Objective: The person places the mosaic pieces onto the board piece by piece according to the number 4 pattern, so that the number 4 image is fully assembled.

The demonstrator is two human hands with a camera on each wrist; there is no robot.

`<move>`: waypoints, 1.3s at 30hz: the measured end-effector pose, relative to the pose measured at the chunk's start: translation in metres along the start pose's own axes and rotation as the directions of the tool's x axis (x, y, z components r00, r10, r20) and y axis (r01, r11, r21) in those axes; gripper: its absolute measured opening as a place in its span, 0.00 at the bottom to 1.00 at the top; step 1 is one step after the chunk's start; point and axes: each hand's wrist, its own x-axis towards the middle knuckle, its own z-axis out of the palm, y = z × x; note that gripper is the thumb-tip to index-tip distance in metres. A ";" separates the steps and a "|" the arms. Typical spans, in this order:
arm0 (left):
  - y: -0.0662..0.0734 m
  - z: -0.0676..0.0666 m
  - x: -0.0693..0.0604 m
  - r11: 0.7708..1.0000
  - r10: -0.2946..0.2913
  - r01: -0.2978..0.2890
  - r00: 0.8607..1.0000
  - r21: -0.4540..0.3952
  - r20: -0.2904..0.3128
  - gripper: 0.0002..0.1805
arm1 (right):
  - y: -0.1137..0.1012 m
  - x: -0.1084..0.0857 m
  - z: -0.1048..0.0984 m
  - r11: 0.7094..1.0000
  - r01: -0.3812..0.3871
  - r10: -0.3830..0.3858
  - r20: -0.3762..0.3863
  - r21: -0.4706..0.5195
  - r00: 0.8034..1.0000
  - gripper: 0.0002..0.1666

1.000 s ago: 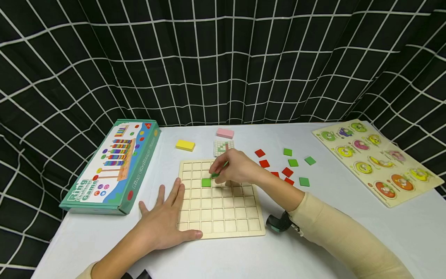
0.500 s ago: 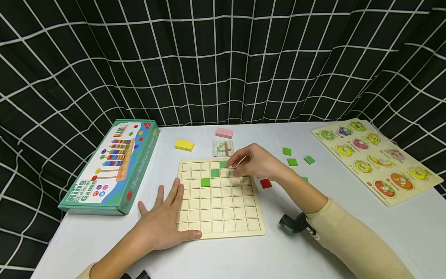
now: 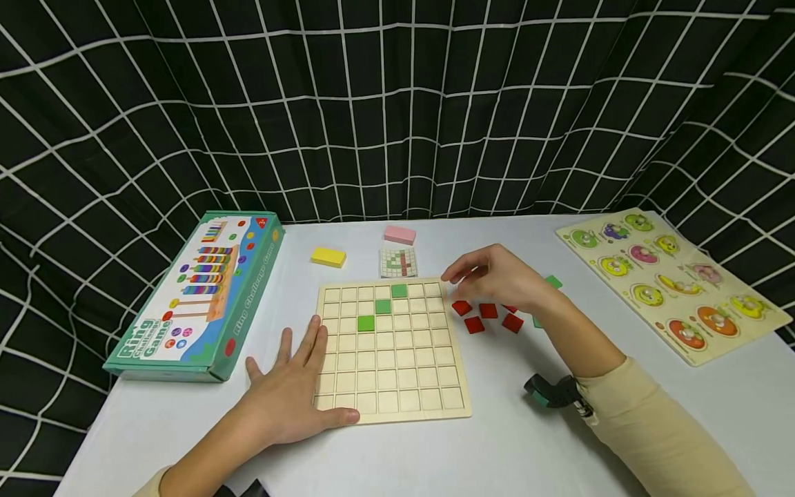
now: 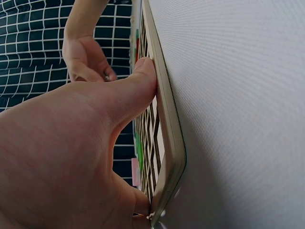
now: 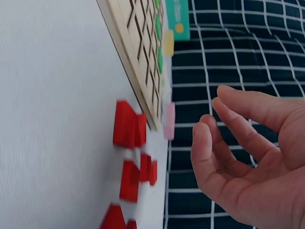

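A wooden grid board (image 3: 388, 420) lies on the white table with three green square tiles on it in a diagonal, one of them a green tile (image 3: 366, 323). My left hand (image 3: 288, 400) rests spread at the board's left side, its thumb on the near edge in the left wrist view. Above the table, just past the board's far right corner, my right hand (image 3: 506, 279) hovers with loosely bent fingers and nothing between them, as the right wrist view shows. Below it lie several red tiles (image 3: 475, 325). Green tiles (image 3: 553, 281) behind the hand and forearm are partly hidden.
A small pattern card (image 3: 399, 263) lies beyond the board, near a pink block (image 3: 399, 235) and a yellow block (image 3: 328, 257). A Ring Challenge Game box (image 3: 201, 290) stands at the left. A fruit puzzle board (image 3: 673, 286) lies at the right.
My right hand has let go of green tiles on the board and moved right, off the board to above the red tiles. My left hand has stayed in place.
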 end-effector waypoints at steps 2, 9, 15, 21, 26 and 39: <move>0.000 0.000 0.000 1.000 0.000 0.000 1.000 0.003 -0.003 0.76 | 0.005 -0.001 -0.006 1.000 0.000 0.000 -0.004 0.009 1.000 0.18; 0.000 0.000 0.001 1.000 -0.001 0.001 1.000 -0.007 -0.001 0.76 | 0.019 -0.004 -0.025 0.998 -0.002 0.002 -0.009 0.067 1.000 0.19; 0.000 -0.001 0.001 1.000 -0.001 0.002 1.000 -0.015 0.005 0.76 | 0.028 -0.006 -0.039 0.998 -0.021 0.023 -0.030 0.054 0.999 0.20; 0.001 -0.002 0.001 1.000 0.000 0.000 1.000 -0.012 0.004 0.76 | 0.040 -0.006 -0.053 0.998 -0.033 0.035 -0.041 0.060 0.999 0.22; 0.001 -0.002 0.000 1.000 -0.008 0.008 1.000 -0.012 0.014 0.76 | 0.053 -0.006 -0.062 0.997 -0.067 0.068 -0.031 0.026 0.997 0.23; 0.001 -0.002 0.000 1.000 -0.010 0.010 1.000 -0.004 0.012 0.76 | 0.081 -0.002 -0.075 0.992 -0.125 0.125 -0.013 -0.006 0.992 0.23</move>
